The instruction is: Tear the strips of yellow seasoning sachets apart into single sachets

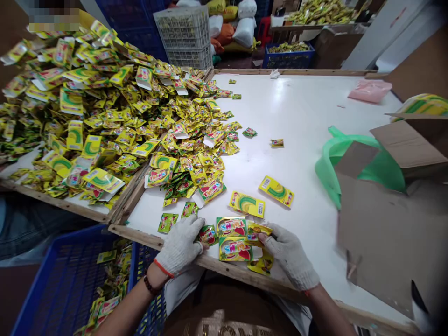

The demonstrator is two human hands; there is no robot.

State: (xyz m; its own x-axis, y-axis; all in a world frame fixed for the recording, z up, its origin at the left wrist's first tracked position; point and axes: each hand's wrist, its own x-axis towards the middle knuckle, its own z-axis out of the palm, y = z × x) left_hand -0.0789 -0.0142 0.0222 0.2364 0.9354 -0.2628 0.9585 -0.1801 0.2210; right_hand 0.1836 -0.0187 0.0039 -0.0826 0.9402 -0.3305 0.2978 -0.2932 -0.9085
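My left hand (pixel 182 242), in a white knit glove with bare fingertips, pinches the edge of a green candy packet (pixel 209 234). My right hand (pixel 289 252), gloved the same way, grips a yellow candy packet (pixel 258 229) at the end of a small printed box (pixel 231 227). Just below lies a second printed box (pixel 235 248) with its white end flap out to the right. Another yellow packet (pixel 262 264) is partly under my right hand. Two yellow boxes, one nearer (pixel 247 204) and one farther (pixel 276 191), lie flat beyond my hands.
A big heap of packets and boxes (pixel 140 107) covers the left, crossing a wooden divider (pixel 131 196). To the right are a green basin (pixel 327 163) and cardboard (pixel 381 242). Blue crates (pixel 52 280) stand below the table edge at left. Another person is at the far left.
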